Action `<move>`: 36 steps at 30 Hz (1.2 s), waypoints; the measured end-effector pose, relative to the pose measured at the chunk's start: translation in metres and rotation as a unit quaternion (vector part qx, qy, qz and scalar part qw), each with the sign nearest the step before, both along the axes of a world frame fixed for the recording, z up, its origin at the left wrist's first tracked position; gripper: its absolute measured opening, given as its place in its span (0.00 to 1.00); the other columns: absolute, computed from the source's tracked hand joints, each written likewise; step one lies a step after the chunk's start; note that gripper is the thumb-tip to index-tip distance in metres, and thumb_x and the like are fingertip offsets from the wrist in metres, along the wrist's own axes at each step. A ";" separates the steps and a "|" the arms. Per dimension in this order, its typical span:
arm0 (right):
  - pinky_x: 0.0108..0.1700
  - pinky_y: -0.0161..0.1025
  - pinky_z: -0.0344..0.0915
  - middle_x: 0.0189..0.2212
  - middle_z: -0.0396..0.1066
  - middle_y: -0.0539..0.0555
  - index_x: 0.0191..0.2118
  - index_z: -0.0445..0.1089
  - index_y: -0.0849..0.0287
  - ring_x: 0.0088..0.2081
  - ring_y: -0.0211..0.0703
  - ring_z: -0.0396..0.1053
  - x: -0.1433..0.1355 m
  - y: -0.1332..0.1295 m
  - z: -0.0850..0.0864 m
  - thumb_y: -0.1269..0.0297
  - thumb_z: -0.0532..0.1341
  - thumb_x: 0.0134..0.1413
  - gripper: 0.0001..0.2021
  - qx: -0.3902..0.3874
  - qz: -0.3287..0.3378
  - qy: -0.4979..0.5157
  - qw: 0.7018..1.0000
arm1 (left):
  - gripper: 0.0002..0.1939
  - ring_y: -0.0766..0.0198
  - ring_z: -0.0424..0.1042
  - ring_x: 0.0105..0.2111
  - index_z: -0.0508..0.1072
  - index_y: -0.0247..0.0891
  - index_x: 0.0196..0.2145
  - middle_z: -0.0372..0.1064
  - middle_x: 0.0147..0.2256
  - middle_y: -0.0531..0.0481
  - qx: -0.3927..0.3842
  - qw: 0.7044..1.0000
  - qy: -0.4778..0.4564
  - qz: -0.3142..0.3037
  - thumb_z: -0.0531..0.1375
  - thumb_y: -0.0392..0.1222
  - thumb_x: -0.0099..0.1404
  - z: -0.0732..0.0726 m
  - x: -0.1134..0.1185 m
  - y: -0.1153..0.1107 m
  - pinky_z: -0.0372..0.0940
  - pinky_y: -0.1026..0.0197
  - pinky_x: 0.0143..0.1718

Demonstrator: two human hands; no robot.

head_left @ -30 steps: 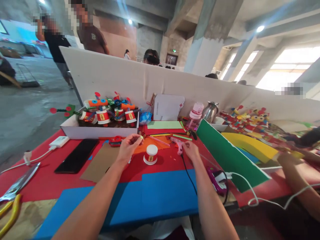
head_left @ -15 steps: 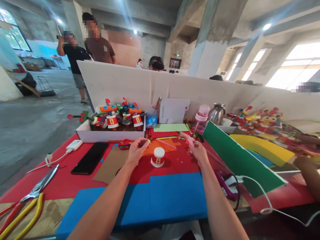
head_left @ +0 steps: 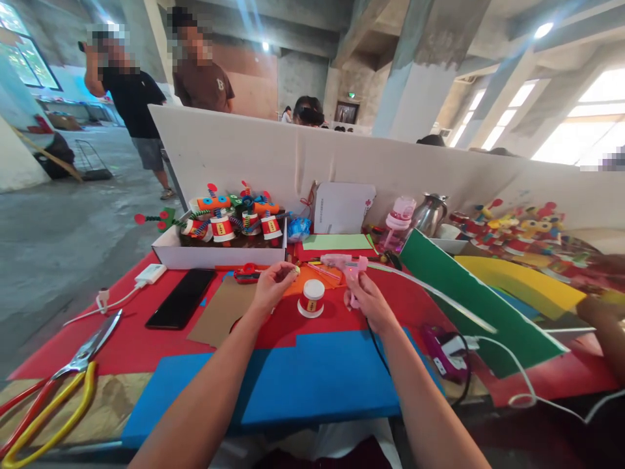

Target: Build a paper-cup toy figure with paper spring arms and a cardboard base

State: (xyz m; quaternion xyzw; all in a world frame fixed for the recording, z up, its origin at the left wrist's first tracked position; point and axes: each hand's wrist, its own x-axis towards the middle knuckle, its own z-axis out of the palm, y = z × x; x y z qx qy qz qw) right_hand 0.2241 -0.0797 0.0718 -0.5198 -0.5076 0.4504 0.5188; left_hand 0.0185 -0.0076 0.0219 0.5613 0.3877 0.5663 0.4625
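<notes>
My right hand (head_left: 370, 299) is wrapped round the handle of a pink hot glue gun (head_left: 355, 267). The gun's nozzle points left, and a long clear glue stick (head_left: 434, 290) sticks out of its back. Between the fingertips of my left hand (head_left: 274, 284) is a small pale yellowish-green piece (head_left: 296, 270), too small to make out well. On the red sheet between both hands stands a paper cup (head_left: 311, 299), upside down, red and white with a yellow label; neither hand touches it.
A white box (head_left: 219, 255) at the back left holds several cup figures (head_left: 223, 228). Large scissors (head_left: 81, 365), a black phone (head_left: 180, 298) and brown cardboard (head_left: 222, 312) lie left. Blue sheets (head_left: 312, 378) cover the front; a green board (head_left: 469, 299) leans right. People stand beyond the white partition (head_left: 234, 150).
My right hand has lifted the glue gun and turned it so its nozzle points left, with the glue stick now showing behind. My left hand keeps its pinch near the cup.
</notes>
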 end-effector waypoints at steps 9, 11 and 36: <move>0.20 0.33 0.56 0.14 0.63 0.44 0.36 0.64 0.57 0.16 0.34 0.58 -0.013 -0.006 0.007 0.42 0.57 0.52 0.20 0.039 0.018 -0.099 0.994 | 0.14 0.65 0.69 0.27 0.74 0.37 0.32 0.71 0.26 0.52 0.015 0.999 0.041 0.012 0.64 0.49 0.51 0.002 0.000 -0.001 0.63 0.62 0.31; 0.20 0.32 0.56 0.14 0.63 0.44 0.36 0.64 0.57 0.16 0.34 0.58 -0.013 -0.008 0.008 0.42 0.57 0.52 0.20 0.041 0.017 -0.101 0.994 | 0.14 0.65 0.68 0.27 0.74 0.37 0.32 0.71 0.25 0.52 0.014 0.999 0.042 0.013 0.64 0.49 0.51 0.001 0.000 -0.001 0.63 0.63 0.31; 0.19 0.32 0.54 0.17 0.60 0.43 0.33 0.59 0.56 0.16 0.31 0.56 -0.015 -0.013 0.003 0.47 0.57 0.53 0.16 0.019 0.039 -0.093 0.995 | 0.15 0.65 0.69 0.32 0.76 0.37 0.36 0.73 0.30 0.50 -0.002 0.999 0.002 -0.038 0.65 0.48 0.53 -0.009 -0.003 0.004 0.62 0.62 0.36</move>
